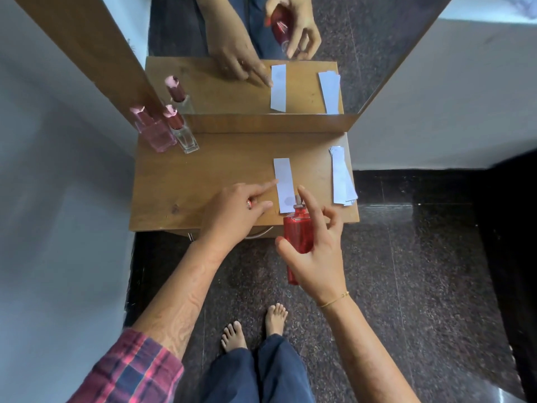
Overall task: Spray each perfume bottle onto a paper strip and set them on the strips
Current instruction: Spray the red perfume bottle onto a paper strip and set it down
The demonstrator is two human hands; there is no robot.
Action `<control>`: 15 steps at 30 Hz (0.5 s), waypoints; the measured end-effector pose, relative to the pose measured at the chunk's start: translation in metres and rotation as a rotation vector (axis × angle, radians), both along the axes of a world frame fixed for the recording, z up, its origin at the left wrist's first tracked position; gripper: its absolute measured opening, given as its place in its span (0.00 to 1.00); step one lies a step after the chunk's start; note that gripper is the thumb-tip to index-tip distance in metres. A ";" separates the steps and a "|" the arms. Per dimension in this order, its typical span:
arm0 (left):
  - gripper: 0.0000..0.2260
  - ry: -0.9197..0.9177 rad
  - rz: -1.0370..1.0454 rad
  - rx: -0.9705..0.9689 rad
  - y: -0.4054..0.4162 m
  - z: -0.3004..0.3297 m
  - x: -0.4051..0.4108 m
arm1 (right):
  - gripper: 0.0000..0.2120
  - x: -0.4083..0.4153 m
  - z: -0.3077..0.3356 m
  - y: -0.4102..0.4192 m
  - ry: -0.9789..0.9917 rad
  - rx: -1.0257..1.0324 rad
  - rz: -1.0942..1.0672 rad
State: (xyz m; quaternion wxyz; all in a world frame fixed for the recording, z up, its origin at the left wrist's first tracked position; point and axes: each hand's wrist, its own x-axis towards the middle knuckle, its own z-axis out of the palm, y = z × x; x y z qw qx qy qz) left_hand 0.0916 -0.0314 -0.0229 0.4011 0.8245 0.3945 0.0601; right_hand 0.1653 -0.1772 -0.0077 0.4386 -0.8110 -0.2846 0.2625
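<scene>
My right hand (pixel 315 251) grips a red perfume bottle (pixel 297 234) at the table's front edge, its uncapped nozzle aimed at a white paper strip (pixel 283 177); my forefinger hovers just above the nozzle. The strip lies flat on the wooden table (pixel 203 175) and has a damp spot near its near end. My left hand (pixel 235 210) presses the strip's left edge with its forefinger and holds a small red cap tucked in its curled fingers. A pink perfume bottle (pixel 155 132) and a clear one with a dark red cap (pixel 183 130) stand at the table's back left.
A stack of spare paper strips (pixel 343 177) lies at the table's right edge. A mirror (pixel 261 39) rises behind a low wooden ledge and reflects the hands, strips and bottles. White walls flank the table; dark speckled floor and my bare feet are below.
</scene>
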 end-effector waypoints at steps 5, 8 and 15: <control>0.13 -0.442 0.346 -0.566 -0.012 0.005 0.000 | 0.44 -0.009 -0.011 -0.015 0.063 0.084 0.032; 0.10 -0.714 0.371 -0.971 -0.018 0.015 0.003 | 0.43 -0.017 -0.012 -0.015 0.070 0.057 0.070; 0.12 -0.894 0.363 -1.146 -0.013 0.023 0.008 | 0.42 -0.022 -0.007 -0.002 -0.018 0.026 0.171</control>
